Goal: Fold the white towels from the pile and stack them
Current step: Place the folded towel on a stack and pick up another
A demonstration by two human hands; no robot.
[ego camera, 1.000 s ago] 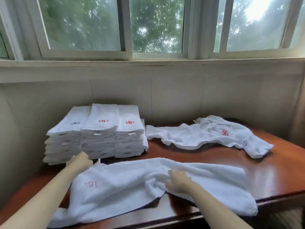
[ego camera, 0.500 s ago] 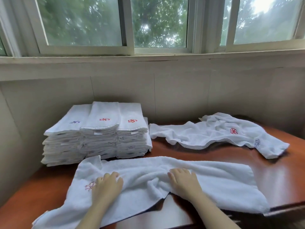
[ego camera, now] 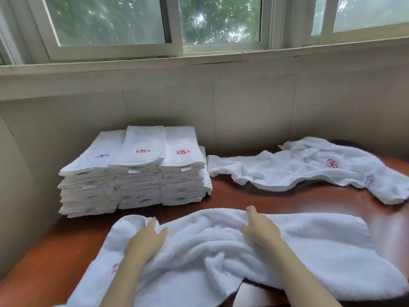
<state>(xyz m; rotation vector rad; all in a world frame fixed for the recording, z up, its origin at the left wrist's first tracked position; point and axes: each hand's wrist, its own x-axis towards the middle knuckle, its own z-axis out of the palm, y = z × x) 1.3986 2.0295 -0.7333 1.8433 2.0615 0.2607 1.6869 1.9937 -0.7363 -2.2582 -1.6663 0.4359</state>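
Left hand [ego camera: 145, 241], right hand [ego camera: 261, 229] flat on towel [ego camera: 321, 244].

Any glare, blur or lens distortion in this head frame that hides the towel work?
Head view: daylight from the window, even and soft; mild sheen on the table, nothing washed out; the wide lens bows the sill; the front towel and left hand look slightly soft; stack embroidery is legible.

The towels [ego camera: 287, 251] are white with small red or blue embroidered flowers; the surface [ego camera: 276, 198] is glossy reddish-brown; the wall [ego camera: 243, 103] is beige.
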